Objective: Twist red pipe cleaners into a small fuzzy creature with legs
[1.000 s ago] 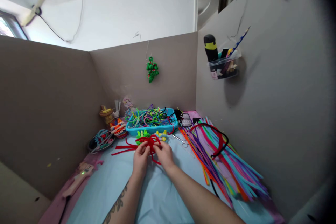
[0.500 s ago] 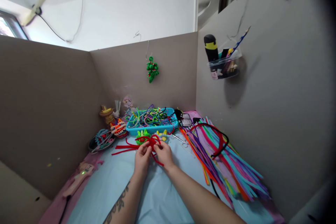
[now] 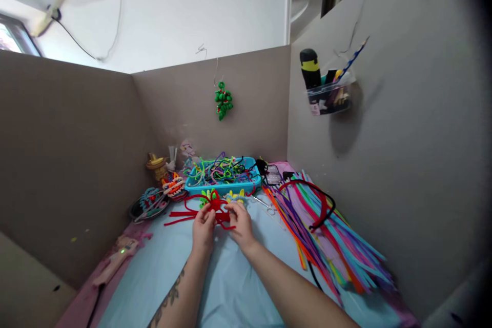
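Observation:
Between my hands is a bundle of red pipe cleaners [image 3: 215, 205], its middle bunched and several ends sticking out in loops. My left hand [image 3: 204, 226] pinches its left side with thumb and fingers. On the opposite side my right hand [image 3: 240, 221] grips the same red bundle, fingertips curled round it. Two loose red pipe cleaners [image 3: 179, 219] lie on the blue cloth left of my left hand. Just behind the bundle, partly hidden, are a green pipe-cleaner figure [image 3: 206, 197] and a yellow and blue one [image 3: 235, 197].
A blue basket [image 3: 215, 189] of tangled pipe cleaners stands behind. Scissors [image 3: 265, 204] and a pile of coloured pipe cleaners [image 3: 326, 236] lie to the right. At left are a dark bowl [image 3: 135, 211] and a pink glue gun [image 3: 117, 259]. Grey partitions [image 3: 249, 107] enclose the table.
My hands have drawn slightly apart, the left one shifting a little left. The red bundle has turned and spread, showing more of its middle and loops.

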Motion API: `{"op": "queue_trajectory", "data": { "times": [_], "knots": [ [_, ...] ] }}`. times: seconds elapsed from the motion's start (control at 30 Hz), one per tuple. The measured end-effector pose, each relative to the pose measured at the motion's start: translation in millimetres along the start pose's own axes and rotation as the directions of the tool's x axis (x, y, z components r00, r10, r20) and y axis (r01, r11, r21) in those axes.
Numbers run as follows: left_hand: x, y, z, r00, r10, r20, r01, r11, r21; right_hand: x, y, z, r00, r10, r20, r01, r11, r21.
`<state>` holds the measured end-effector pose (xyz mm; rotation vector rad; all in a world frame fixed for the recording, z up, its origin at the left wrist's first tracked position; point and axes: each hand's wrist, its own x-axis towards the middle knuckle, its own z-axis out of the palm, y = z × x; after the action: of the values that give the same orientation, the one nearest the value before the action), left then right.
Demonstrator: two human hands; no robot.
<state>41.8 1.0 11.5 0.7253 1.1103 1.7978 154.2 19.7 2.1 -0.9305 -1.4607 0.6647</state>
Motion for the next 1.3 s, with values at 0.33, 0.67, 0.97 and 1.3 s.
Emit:
{"op": "queue_trajectory", "data": {
  "times": [0.33,0.67,0.97,1.3],
  "knots": [
    [11.4,-1.7,-12.1,0.998,-0.018,-0.057,0.01,0.992,-0.129,-9.1,-12.8,-1.4,0.88,-0.256,0.4,0.286,0.958,-0.017],
    [14.2,-1.4,-11.1,0.991,0.028,-0.129,-0.024,0.999,0.032,1.0,-37.2,-20.3,0.987,-0.158,0.023,0.148,0.96,0.237],
    [4.3,2.3,-5.7,0.999,-0.043,-0.002,0.043,0.996,-0.084,-2.0,-15.0,-2.6,0.994,-0.018,0.104,0.019,1.0,-0.013],
    [-6.7,-1.5,4.6,0.999,-0.015,0.048,0.015,1.0,-0.014,0.5,-2.3,1.6,0.998,0.046,-0.046,-0.047,0.999,-0.02]
  ]
}}
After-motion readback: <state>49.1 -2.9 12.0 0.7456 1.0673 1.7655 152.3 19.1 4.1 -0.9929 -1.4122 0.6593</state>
